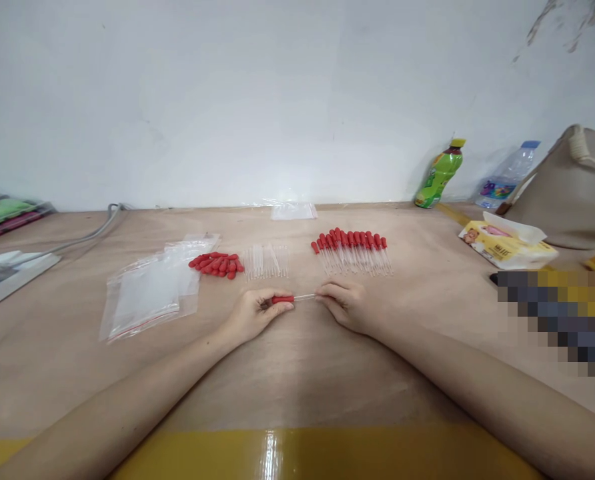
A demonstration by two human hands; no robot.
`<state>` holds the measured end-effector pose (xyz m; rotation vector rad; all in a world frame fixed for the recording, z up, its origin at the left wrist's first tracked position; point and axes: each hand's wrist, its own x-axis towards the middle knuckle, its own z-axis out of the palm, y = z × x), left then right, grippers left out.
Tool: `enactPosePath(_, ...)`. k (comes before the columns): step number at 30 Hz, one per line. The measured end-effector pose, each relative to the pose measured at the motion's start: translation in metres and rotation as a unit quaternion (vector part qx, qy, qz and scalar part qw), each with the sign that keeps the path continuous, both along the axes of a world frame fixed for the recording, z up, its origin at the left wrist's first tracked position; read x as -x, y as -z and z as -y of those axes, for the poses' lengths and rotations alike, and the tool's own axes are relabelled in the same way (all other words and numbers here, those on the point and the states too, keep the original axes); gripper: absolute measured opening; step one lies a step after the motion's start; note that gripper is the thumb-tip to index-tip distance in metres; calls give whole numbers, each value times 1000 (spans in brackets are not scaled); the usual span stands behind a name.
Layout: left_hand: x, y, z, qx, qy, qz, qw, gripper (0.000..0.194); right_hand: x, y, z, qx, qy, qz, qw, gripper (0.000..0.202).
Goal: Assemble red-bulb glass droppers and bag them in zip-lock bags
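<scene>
Between thumb and fingers, my left hand (pixel 257 312) holds a red rubber bulb (pixel 283 300). Out of the bulb's open end runs a thin clear glass tube (pixel 305 297), and my right hand (pixel 345 303) pinches its far end. Together they look like a dropper lying level above the table. Just beyond my left hand lies a pile of loose red bulbs (pixel 217 265), beside a row of bare clear tubes (pixel 266 261). Past my right hand, several droppers with red bulbs fitted (pixel 355 250) lie side by side, bulbs toward the wall.
Clear zip bags (pixel 150 293) are stacked at the left, and another bag (pixel 293 211) lies by the wall. A green drink bottle (pixel 440 175), a water bottle (pixel 507 175), a tissue pack (pixel 507 245) and a beige bag (pixel 572 193) stand right. A grey cable (pixel 95 231) crosses the left.
</scene>
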<state>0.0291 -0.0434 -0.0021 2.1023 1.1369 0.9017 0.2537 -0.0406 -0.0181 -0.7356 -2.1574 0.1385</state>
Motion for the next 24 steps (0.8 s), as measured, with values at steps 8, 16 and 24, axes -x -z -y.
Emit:
enactPosePath(8, 1, 0, 1, 15, 14, -12, 1000, 24, 6, 2, 3, -16, -3, -19, 1000, 17)
enactPosePath(16, -2, -6, 3, 7, 23, -14, 1000, 23, 12, -5, 11, 6, 22, 33, 999, 23)
enactPosePath(24, 0, 0, 0, 5, 34, 6, 999, 22, 16, -11, 13, 88, 54, 98, 990, 25)
